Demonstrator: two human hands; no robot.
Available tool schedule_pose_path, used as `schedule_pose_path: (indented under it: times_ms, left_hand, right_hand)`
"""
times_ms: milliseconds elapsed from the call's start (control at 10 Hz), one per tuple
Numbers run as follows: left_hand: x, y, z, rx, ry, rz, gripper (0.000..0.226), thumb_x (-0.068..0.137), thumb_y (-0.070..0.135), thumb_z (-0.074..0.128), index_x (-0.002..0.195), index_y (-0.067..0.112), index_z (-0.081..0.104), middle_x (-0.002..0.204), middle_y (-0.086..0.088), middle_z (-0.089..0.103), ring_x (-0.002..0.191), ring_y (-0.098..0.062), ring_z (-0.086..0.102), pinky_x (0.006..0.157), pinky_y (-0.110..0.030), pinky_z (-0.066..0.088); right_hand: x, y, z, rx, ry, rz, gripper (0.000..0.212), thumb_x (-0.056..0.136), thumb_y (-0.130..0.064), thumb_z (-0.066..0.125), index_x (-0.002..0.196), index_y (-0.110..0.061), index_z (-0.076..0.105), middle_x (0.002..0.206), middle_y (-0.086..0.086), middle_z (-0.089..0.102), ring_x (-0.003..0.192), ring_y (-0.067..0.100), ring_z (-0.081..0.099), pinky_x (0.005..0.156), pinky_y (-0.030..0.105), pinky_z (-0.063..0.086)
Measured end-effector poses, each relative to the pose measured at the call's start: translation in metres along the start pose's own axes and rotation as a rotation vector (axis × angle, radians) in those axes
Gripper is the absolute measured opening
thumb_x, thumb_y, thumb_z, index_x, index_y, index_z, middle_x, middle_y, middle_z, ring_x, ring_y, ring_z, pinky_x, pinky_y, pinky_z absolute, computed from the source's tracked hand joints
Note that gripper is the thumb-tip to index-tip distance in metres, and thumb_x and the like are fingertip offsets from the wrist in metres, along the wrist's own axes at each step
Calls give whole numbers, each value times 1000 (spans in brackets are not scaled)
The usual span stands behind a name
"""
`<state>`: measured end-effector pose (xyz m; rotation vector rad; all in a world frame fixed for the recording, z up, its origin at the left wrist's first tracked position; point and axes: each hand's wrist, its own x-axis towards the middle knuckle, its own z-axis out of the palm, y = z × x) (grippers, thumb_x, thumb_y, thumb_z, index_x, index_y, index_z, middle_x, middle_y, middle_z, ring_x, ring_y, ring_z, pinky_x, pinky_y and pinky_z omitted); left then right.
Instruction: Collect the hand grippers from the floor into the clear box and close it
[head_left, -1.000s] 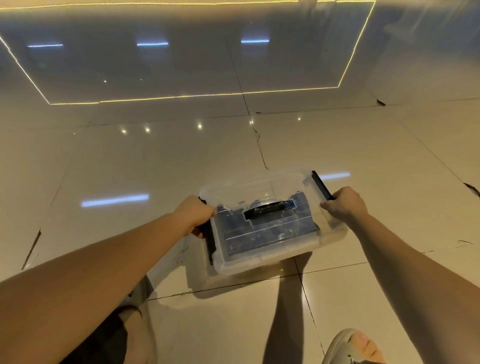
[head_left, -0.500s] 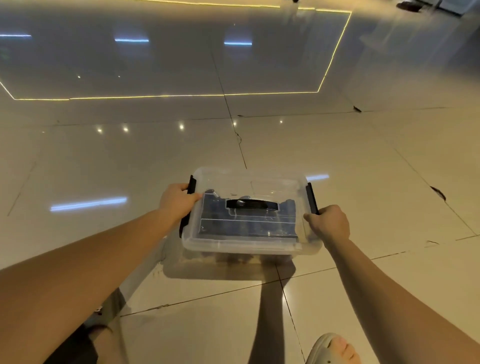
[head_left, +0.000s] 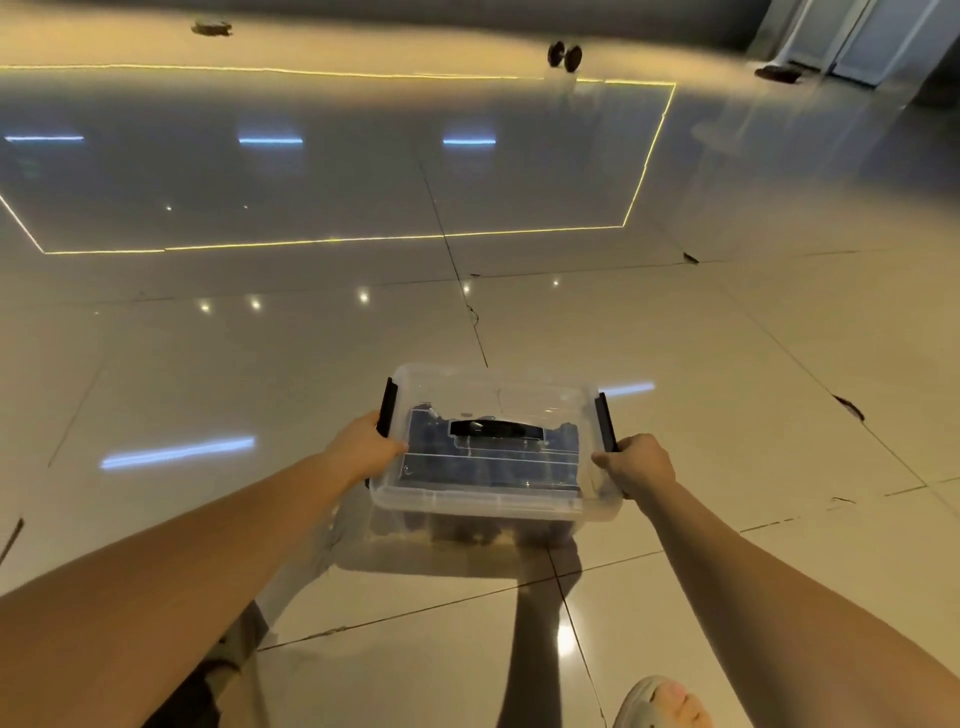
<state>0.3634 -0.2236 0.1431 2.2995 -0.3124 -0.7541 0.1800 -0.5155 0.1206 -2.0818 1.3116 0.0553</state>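
The clear box (head_left: 496, 452) is seen in the lower middle of the view, lid on, gripped at its two short ends; a shadow is cast on the floor (head_left: 727, 364) directly beneath it, but whether it rests on the tiles or is held just above them cannot be told. A black handle (head_left: 496, 429) is set in the middle of the lid, and a black latch is seen at each end, left (head_left: 387, 407) and right (head_left: 605, 422). Dark blue shapes are visible through the plastic, too blurred by lid and walls to be made out singly. The left hand (head_left: 363, 449) is closed around the box's left end, its thumb laid on the lid and its fingers hidden below the rim. The right hand (head_left: 636, 465) is curled round the right end, its fingers wrapped under and out of sight. A sandalled foot (head_left: 660, 704) is cut off by the bottom edge. Far off, a dumbbell-like thing (head_left: 564, 55) and two dark, unidentifiable objects, one far left (head_left: 210, 27) and one far right (head_left: 777, 73), lie on the glossy tiles.
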Motion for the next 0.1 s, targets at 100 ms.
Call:
schedule_pose_path:
  times_ms: [100]
  left_hand:
    - [-16, 29, -11, -13, -37, 67, 46, 94, 25, 67, 135, 9, 53, 123, -13, 61, 107, -28, 61, 93, -41, 52]
  right_hand:
    - [-15, -18, -31, 56, -116, -6, 26, 91, -23, 73, 97, 2, 67, 93, 17, 69, 77, 30, 67, 68, 41, 60]
